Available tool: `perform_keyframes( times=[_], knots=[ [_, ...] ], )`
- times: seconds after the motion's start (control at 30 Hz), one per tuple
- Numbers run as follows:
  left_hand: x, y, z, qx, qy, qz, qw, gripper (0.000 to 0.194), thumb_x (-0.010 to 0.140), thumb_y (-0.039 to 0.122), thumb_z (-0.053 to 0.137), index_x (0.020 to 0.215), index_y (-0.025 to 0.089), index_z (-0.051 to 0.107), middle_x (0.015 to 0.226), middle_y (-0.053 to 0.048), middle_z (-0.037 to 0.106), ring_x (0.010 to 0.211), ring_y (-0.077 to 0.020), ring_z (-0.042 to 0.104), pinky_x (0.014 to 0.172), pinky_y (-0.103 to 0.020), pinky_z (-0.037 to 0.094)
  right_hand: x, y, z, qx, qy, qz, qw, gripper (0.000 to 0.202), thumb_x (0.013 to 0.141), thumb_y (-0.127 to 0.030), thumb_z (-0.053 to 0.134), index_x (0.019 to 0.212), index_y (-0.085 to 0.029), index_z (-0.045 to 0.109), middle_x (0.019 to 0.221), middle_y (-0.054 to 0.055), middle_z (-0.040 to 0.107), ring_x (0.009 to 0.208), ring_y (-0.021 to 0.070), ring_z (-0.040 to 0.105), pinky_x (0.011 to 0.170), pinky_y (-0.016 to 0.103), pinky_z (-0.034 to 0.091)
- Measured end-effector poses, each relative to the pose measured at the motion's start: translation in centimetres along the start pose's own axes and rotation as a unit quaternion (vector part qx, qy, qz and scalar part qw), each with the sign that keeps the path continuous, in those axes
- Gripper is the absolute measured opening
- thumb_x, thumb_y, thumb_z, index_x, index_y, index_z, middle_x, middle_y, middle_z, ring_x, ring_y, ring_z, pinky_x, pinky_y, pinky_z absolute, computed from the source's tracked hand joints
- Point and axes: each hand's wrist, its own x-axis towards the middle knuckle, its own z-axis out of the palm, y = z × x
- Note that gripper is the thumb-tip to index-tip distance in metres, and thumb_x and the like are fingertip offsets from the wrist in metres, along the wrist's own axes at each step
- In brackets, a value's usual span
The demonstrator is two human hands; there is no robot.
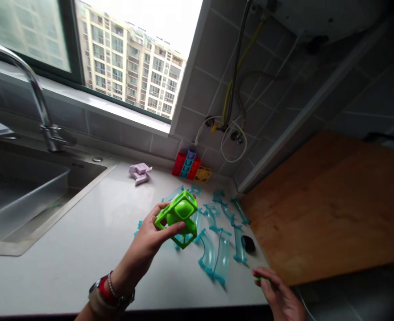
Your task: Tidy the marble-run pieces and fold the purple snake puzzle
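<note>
My left hand (150, 238) is wrapped round a bright green plastic block piece (184, 208) with open frame sides and rounded inner parts, held above the counter. At the lower right, my right hand (280, 292) pinches a small green piece (262, 280), mostly hidden by the fingers. Between and beyond the hands, several translucent teal track pieces (221, 255), some curved and some straight, lie on the white counter (83, 272). Part of them is hidden behind the green block.
Light purple pieces (140, 173) lie near the sink (54, 214). Red, blue and yellow blocks (187, 165) stand against the tiled wall. A black object (248, 244) sits beside a wooden board (324, 209) at the right. A faucet (38, 89) rises at the left.
</note>
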Motion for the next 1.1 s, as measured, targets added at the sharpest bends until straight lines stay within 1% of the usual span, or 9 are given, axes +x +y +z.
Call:
perform_keyframes(
  times=[0.13, 0.3, 0.43, 0.5, 0.6, 0.7, 0.83, 1.0, 1.1],
  knots=[
    [-0.5, 0.4, -0.3, 0.009, -0.015, 0.014, 1.000, 0.065, 0.070, 0.031, 0.092, 0.125, 0.020, 0.059, 0.107, -0.007, 0.076, 0.098, -0.0250, 0.073, 0.083, -0.032, 0.055, 0.6, -1.2, -3.9, -0.086, 0.016, 0.007, 0.996, 0.030, 0.093, -0.049, 0.068, 0.106, -0.024, 0.078, 0.112, 0.011, 0.076, 0.108, 0.0309, 0.071, 0.096, 0.044, 0.058],
    [-1.2, 0.7, -0.6, 0.018, -0.029, 0.013, 0.999, 0.065, 0.068, 0.029, 0.093, 0.124, 0.022, 0.061, 0.106, -0.005, 0.077, 0.097, -0.0247, 0.074, 0.081, -0.030, 0.057, 2.3, -0.9, -6.5, -0.202, 0.040, -0.032, 0.978, 0.036, 0.098, -0.049, 0.057, 0.109, -0.019, 0.073, 0.113, 0.015, 0.075, 0.106, 0.0299, 0.071, 0.092, 0.044, 0.058],
    [-1.8, 0.6, -0.9, 0.029, -0.036, 0.016, 0.999, 0.064, 0.069, 0.029, 0.093, 0.125, 0.023, 0.061, 0.109, -0.005, 0.077, 0.100, -0.0252, 0.073, 0.083, -0.031, 0.057, 3.0, 0.6, -7.0, -0.273, -0.008, -0.012, 0.962, 0.039, 0.090, -0.050, 0.063, 0.111, -0.018, 0.074, 0.113, 0.015, 0.073, 0.099, 0.0296, 0.070, 0.082, 0.041, 0.060],
    [-2.0, 0.5, -0.9, 0.034, -0.038, 0.017, 0.999, 0.062, 0.069, 0.030, 0.093, 0.123, 0.023, 0.062, 0.112, -0.005, 0.077, 0.101, -0.0252, 0.073, 0.084, -0.031, 0.057, 3.1, 1.6, -7.0, -0.301, -0.042, 0.002, 0.953, 0.039, 0.085, -0.046, 0.069, 0.114, -0.019, 0.074, 0.114, 0.013, 0.073, 0.097, 0.0290, 0.071, 0.087, 0.043, 0.059],
    [-2.2, 0.5, -0.6, 0.044, -0.051, 0.021, 0.998, 0.059, 0.071, 0.030, 0.092, 0.122, 0.022, 0.062, 0.114, -0.006, 0.077, 0.102, -0.0260, 0.073, 0.086, -0.033, 0.058, 3.2, 2.8, -7.1, -0.333, -0.076, 0.017, 0.940, 0.043, 0.080, -0.038, 0.073, 0.119, -0.019, 0.073, 0.120, 0.013, 0.073, 0.107, 0.0307, 0.070, 0.102, 0.046, 0.053],
    [-2.3, 0.4, -0.4, 0.048, -0.056, 0.021, 0.997, 0.060, 0.072, 0.030, 0.091, 0.124, 0.022, 0.061, 0.115, -0.007, 0.076, 0.104, -0.0272, 0.072, 0.086, -0.034, 0.058, 3.2, 3.8, -7.3, -0.350, -0.094, 0.031, 0.931, 0.047, 0.079, -0.035, 0.073, 0.123, -0.019, 0.072, 0.124, 0.014, 0.072, 0.114, 0.0318, 0.068, 0.106, 0.046, 0.050],
    [-2.4, 0.2, -0.3, 0.049, -0.056, 0.016, 0.997, 0.062, 0.072, 0.030, 0.091, 0.125, 0.023, 0.060, 0.114, -0.006, 0.074, 0.104, -0.0262, 0.072, 0.087, -0.034, 0.058, 3.2, 4.8, -7.8, -0.355, -0.106, 0.056, 0.927, 0.050, 0.081, -0.037, 0.072, 0.127, -0.018, 0.070, 0.125, 0.015, 0.074, 0.104, 0.0296, 0.074, 0.099, 0.042, 0.055],
    [-2.5, 0.0, -0.2, 0.056, -0.065, 0.011, 0.996, 0.062, 0.073, 0.032, 0.091, 0.126, 0.023, 0.060, 0.113, -0.007, 0.074, 0.104, -0.0259, 0.071, 0.087, -0.034, 0.057, 3.1, 5.9, -8.6, -0.365, -0.090, 0.088, 0.923, 0.056, 0.082, -0.046, 0.075, 0.129, -0.017, 0.071, 0.121, 0.017, 0.077, 0.093, 0.0300, 0.078, 0.090, 0.040, 0.059],
    [-2.6, 0.0, 0.0, 0.060, -0.062, 0.005, 0.996, 0.065, 0.072, 0.032, 0.091, 0.128, 0.022, 0.060, 0.111, -0.007, 0.075, 0.103, -0.0258, 0.072, 0.088, -0.035, 0.057, 3.2, 6.6, -9.3, -0.367, -0.081, 0.102, 0.921, 0.047, 0.088, -0.048, 0.068, 0.122, -0.017, 0.075, 0.116, 0.017, 0.079, 0.090, 0.0307, 0.078, 0.088, 0.041, 0.059]
  ],
)
